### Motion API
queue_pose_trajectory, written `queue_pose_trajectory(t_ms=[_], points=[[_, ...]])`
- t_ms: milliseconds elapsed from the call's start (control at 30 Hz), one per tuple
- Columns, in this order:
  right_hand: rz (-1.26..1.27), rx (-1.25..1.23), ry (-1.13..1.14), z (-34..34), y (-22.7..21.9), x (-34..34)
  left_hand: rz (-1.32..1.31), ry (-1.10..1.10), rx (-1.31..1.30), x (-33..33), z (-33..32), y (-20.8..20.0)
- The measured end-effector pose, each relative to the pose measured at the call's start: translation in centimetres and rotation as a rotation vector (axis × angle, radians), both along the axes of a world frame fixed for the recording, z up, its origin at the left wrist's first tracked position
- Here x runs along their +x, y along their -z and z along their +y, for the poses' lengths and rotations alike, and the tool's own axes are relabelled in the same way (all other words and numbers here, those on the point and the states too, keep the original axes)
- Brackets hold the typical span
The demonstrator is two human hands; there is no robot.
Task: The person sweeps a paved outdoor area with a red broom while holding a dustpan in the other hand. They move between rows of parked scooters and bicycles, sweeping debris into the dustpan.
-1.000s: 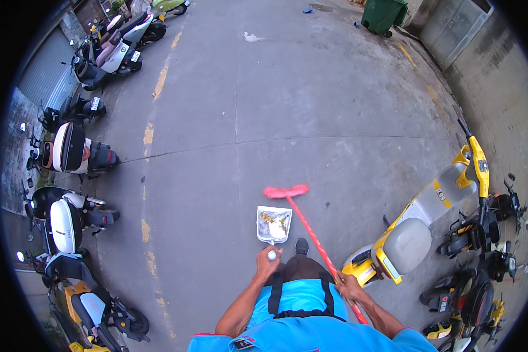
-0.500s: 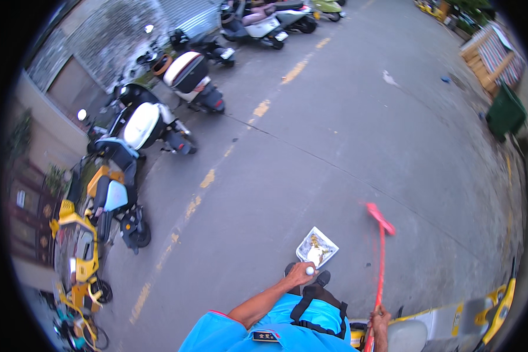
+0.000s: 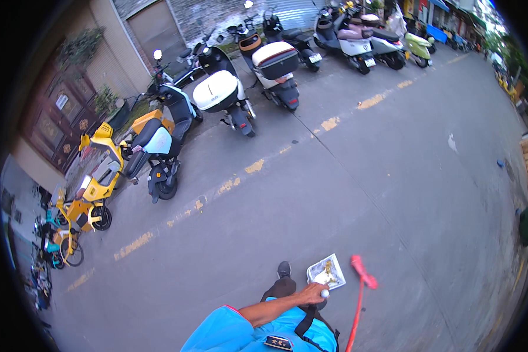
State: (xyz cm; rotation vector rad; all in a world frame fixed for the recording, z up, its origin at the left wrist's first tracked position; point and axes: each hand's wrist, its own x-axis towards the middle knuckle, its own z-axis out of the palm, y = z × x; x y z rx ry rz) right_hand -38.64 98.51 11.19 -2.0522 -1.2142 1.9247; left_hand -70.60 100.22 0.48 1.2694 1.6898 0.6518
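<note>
- Since the earlier frame the view has swung further left: the row of parked scooters (image 3: 229,97), then at the upper left, now spans the top of the picture, and the yellow scooter (image 3: 97,182) sits at mid-left rather than low left.
- The dustpan (image 3: 326,272) has shifted from centre-bottom to right of centre, low on the pavement (image 3: 364,176), with pale and yellowish litter in its tray.
- The red broom (image 3: 358,305) has tilted; its head lies just right of the dustpan, its handle running down to the lower edge.
- The left hand (image 3: 312,293) is closed around the white-tipped dustpan handle, as before, forearm entering from the lower edge.
- The right hand, visible earlier on the broom handle, is now out of frame; its state cannot be told.
- A dashed yellow line (image 3: 240,176) crosses the pavement between the scooters and the person.
</note>
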Motion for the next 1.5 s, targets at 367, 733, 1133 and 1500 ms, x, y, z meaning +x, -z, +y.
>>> queue_pose_trajectory(t_ms=[367, 733, 1133, 1500], points=[[0.023, 0.069, -0.489, 8.2, -4.0, -16.4, -0.073, -0.128, 0.093, -9.6, 1.6, -0.8], [0.072, 0.056, -0.908, 9.8, -5.2, -24.5, -0.037, -0.774, 0.022, -26.6, -4.2, 2.0], [0.118, 0.004, -1.238, 15.3, -1.8, -43.0, 0.089, -1.236, 0.041, -39.2, -11.0, 1.1], [0.104, 0.118, -1.419, 24.9, 0.2, -64.8, 0.045, -1.502, -0.013, -44.9, -10.6, 0.8]])
